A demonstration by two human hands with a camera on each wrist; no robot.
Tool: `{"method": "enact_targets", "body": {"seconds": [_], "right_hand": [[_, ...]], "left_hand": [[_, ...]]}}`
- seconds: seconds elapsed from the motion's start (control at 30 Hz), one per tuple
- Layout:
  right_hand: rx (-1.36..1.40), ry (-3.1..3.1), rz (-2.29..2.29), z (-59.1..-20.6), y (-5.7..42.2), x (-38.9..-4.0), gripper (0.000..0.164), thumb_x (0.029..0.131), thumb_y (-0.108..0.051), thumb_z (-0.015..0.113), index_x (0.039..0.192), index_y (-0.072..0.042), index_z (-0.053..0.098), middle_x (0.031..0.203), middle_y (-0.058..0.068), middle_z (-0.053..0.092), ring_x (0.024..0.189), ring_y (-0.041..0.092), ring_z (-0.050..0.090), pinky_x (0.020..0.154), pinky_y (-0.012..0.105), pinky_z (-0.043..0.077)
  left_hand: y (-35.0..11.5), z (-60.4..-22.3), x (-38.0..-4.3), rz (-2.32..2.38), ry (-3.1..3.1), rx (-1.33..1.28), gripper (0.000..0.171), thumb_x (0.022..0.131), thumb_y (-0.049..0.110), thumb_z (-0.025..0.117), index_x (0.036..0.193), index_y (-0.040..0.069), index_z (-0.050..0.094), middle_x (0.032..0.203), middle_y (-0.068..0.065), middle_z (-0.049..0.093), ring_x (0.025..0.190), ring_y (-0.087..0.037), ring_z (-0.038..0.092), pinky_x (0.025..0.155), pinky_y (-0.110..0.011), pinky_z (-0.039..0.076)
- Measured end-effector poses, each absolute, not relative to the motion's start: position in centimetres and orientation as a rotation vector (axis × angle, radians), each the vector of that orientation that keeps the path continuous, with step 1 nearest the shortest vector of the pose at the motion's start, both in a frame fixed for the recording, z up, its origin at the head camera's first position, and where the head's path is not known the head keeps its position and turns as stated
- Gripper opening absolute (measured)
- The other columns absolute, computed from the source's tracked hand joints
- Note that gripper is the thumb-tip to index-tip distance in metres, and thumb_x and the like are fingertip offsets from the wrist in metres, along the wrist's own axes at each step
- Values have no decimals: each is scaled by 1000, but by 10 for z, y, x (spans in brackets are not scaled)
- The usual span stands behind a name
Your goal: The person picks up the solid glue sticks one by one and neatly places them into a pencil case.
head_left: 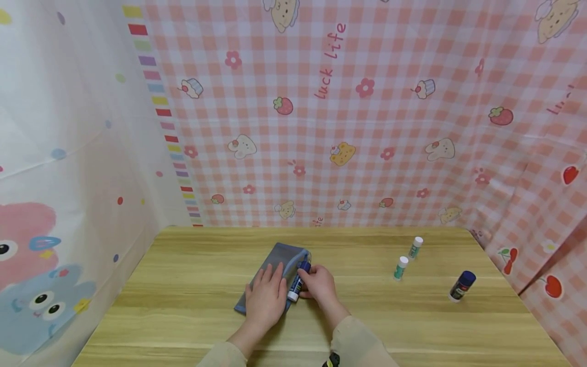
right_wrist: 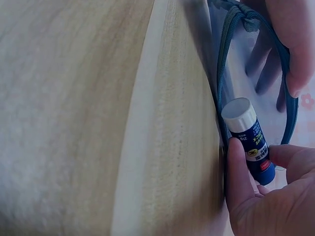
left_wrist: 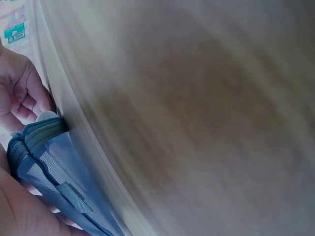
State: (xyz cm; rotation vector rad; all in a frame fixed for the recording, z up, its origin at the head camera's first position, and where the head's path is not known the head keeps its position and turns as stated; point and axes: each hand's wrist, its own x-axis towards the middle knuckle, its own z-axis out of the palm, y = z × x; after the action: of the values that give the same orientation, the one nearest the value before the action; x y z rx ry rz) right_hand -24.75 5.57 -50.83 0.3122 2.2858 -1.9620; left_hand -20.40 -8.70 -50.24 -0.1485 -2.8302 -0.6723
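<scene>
A grey-blue zip mesh pouch (head_left: 283, 253) lies on the table with its zippered mouth (right_wrist: 290, 118) parted. My left hand (head_left: 266, 300) is over it, fingers stretched across the mesh and thumb at the rim, holding the upper side up. Through the mesh, its fingers show in the right wrist view. At the mouth, my right hand (head_left: 321, 288) pinches a glue stick (right_wrist: 253, 145) between thumb and fingers. That stick has a dark blue label and base, and its white end points toward the mouth, overlapping it in the right wrist view.
Two small green glue sticks with white caps, one nearer (head_left: 400, 268) and one farther (head_left: 415, 247), stand right of the hands. Farther right stands a dark glue stick with a navy cap (head_left: 462, 286). A checked pink curtain (head_left: 348, 117) hangs behind the wooden table (head_left: 192, 275).
</scene>
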Motion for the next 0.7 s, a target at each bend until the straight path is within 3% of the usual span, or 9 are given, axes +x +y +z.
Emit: {"method": "enact_targets", "body": {"seconds": [0.37, 0.7], "right_hand": [[321, 2276, -1977, -510, 55, -250, 33, 93, -11, 67, 112, 12, 55, 78, 14, 62, 57, 13, 62, 53, 29, 57], [179, 2206, -2048, -504, 64, -240, 35, 93, -6, 65, 117, 16, 53, 96, 21, 66, 73, 23, 68, 60, 35, 59]], "left_hand": [[-87, -505, -205, -669, -2825, -154, 42, 105, 28, 45, 142, 12, 55, 145, -20, 50, 135, -44, 40, 99, -75, 29], [-88, -505, -205, -645, -2815, -146, 43, 105, 29, 45, 143, 11, 55, 145, -20, 49, 134, -43, 41, 99, -75, 28]]}}
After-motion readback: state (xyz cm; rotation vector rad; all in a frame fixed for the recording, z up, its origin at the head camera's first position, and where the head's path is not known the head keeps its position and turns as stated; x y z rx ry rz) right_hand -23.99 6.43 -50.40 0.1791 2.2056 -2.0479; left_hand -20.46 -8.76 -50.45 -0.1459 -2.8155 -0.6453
